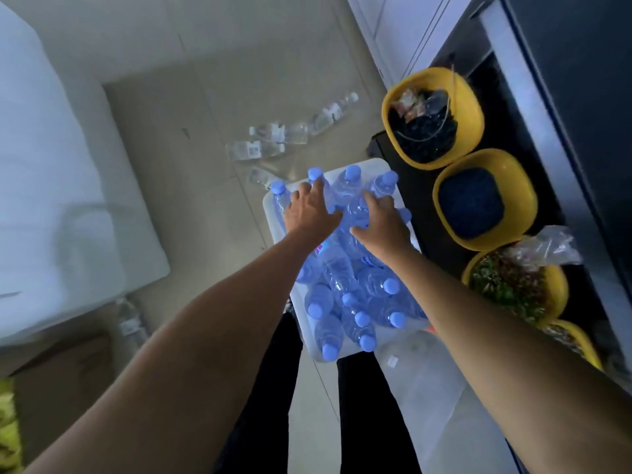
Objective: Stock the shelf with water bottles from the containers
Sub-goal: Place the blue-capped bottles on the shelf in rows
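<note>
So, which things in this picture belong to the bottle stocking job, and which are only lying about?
Belong to the job:
- clear plastic water bottles with blue caps
- white plastic container holding them
- left hand and right hand, both on bottles

Lying about:
- yellow plastic bowls with dark contents
- clear loose bottles on the floor
- crumpled clear plastic bag

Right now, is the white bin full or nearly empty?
Full. The bin is packed with blue-capped bottles from end to end, some lying on others; both hands rest on them.
</note>
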`<action>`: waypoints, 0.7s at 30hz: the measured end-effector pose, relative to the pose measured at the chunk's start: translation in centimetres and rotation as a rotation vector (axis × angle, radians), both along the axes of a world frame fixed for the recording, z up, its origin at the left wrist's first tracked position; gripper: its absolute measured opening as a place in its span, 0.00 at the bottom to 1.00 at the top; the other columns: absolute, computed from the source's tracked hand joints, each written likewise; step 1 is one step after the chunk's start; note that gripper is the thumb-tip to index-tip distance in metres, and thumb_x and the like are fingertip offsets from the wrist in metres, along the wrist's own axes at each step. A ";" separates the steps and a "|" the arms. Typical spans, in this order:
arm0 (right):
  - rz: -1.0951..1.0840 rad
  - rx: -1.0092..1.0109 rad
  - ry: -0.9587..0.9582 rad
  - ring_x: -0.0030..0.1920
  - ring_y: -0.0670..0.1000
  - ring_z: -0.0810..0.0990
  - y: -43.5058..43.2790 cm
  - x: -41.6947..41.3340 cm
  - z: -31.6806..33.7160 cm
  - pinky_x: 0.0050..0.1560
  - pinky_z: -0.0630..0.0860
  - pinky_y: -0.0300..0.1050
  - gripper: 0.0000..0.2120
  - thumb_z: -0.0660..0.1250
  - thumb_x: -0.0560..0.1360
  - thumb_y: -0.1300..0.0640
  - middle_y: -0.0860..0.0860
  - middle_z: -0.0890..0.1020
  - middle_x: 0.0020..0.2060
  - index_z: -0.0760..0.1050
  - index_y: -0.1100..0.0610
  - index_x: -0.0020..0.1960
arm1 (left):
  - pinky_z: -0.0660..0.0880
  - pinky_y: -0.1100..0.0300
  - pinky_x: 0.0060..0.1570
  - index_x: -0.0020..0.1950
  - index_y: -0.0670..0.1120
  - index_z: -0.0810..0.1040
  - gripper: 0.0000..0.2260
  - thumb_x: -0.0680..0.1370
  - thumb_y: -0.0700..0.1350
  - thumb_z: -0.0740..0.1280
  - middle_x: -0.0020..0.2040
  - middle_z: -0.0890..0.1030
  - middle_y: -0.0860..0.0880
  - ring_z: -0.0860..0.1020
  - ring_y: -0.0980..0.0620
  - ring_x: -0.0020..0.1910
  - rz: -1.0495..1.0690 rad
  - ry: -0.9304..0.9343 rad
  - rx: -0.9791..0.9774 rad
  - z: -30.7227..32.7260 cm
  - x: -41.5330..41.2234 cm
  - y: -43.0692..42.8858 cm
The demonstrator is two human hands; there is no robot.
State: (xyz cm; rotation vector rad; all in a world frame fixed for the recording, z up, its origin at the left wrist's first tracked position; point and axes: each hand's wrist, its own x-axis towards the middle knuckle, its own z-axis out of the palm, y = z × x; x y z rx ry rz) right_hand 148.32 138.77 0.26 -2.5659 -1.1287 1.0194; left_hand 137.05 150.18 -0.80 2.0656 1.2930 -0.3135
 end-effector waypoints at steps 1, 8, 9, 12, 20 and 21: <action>0.012 0.003 -0.019 0.63 0.64 0.76 0.5 0.0 -0.7 0.55 0.78 0.60 0.32 0.70 0.77 0.53 0.60 0.71 0.65 0.63 0.53 0.77 | 0.71 0.46 0.63 0.77 0.48 0.63 0.32 0.76 0.54 0.70 0.68 0.70 0.43 0.70 0.41 0.68 0.007 0.007 -0.015 -0.7 0.0 0.1; -0.011 0.004 -0.123 0.45 0.68 0.80 2.6 1.6 -3.8 0.40 0.72 0.58 0.11 0.65 0.80 0.61 0.62 0.68 0.62 0.70 0.59 0.62 | 0.70 0.49 0.44 0.70 0.45 0.66 0.25 0.77 0.51 0.70 0.65 0.74 0.43 0.79 0.39 0.57 0.204 -0.129 0.094 -3.2 2.3 2.3; -0.015 0.004 -0.114 0.44 0.67 0.79 2.8 1.7 -4.1 0.38 0.70 0.56 0.11 0.65 0.80 0.61 0.62 0.68 0.61 0.70 0.59 0.61 | 0.69 0.50 0.42 0.69 0.46 0.66 0.24 0.78 0.52 0.69 0.64 0.74 0.43 0.79 0.39 0.56 0.206 -0.094 0.089 -3.3 2.8 2.9; -0.025 0.025 -0.068 0.39 0.61 0.76 3.4 1.9 -4.6 0.35 0.65 0.49 0.15 0.66 0.79 0.60 0.59 0.70 0.57 0.69 0.57 0.64 | 0.70 0.51 0.42 0.64 0.45 0.70 0.15 0.79 0.49 0.66 0.59 0.77 0.41 0.79 0.37 0.54 0.178 0.012 0.082 -3.5 4.0 4.8; 0.060 0.118 0.002 0.39 0.59 0.79 3.7 1.5 -1.1 0.34 0.70 0.49 0.12 0.68 0.75 0.60 0.54 0.78 0.41 0.70 0.56 0.57 | 0.65 0.53 0.38 0.53 0.42 0.73 0.11 0.74 0.45 0.66 0.45 0.81 0.39 0.79 0.36 0.45 0.028 -0.057 0.068 -1.6 3.2 3.5; 0.072 0.132 -0.002 0.41 0.60 0.80 3.8 1.5 -0.1 0.34 0.71 0.50 0.12 0.68 0.75 0.60 0.55 0.79 0.41 0.70 0.57 0.56 | 0.65 0.53 0.37 0.52 0.42 0.73 0.10 0.74 0.45 0.66 0.44 0.82 0.39 0.79 0.36 0.45 0.041 -0.083 0.077 -1.3 2.8 3.1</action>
